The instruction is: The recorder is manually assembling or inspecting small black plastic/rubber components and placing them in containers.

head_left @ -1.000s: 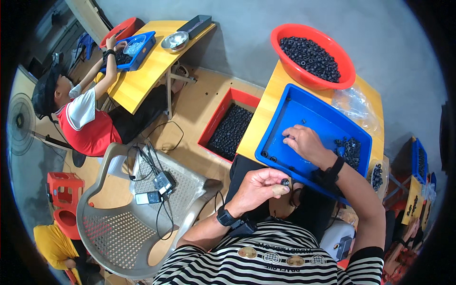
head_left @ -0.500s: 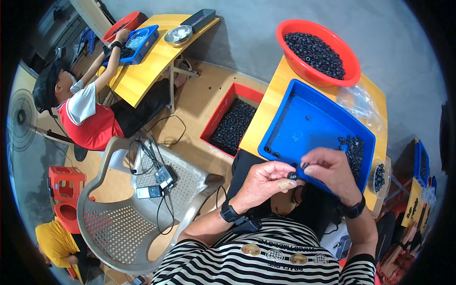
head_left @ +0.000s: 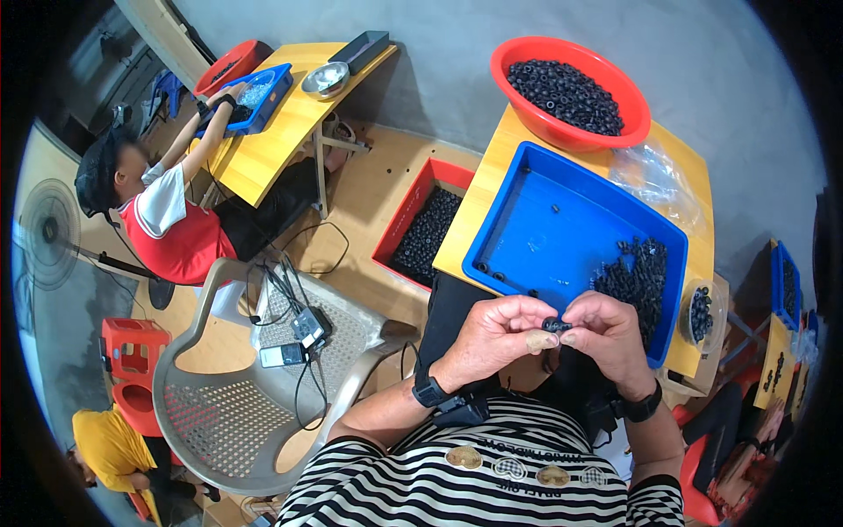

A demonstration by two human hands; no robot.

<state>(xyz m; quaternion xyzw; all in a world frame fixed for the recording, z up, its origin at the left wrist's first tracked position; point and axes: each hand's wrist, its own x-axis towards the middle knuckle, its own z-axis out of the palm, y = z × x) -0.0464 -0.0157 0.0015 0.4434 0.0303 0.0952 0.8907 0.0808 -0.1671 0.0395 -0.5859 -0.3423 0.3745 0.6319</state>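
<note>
My left hand (head_left: 500, 341) pinches a small black ring-like part (head_left: 554, 324) between thumb and fingers. From the right, my right hand (head_left: 612, 335) meets it, its thumb and fingers closed at the part's other end. Whether that end is a separate second piece is too small to tell. Both hands are just over the near edge of a blue tray (head_left: 536, 230). Inside the tray, a heap of small dark parts (head_left: 647, 281) lies on the right, and a few loose ones sit near the left edge.
A red basin (head_left: 634, 125) of black rings stands behind the tray, beside a clear plastic bag (head_left: 660, 189). A clear bowl (head_left: 713, 325) is at right. A red crate (head_left: 399, 211) and grey chair (head_left: 224, 386) stand left. A co-worker (head_left: 180, 233) sits at another table (head_left: 263, 162).
My right hand has moved down and closed in on the left, so the fingertips now meet around the black part. The view has shifted slightly; more of the tray's heap shows.
</note>
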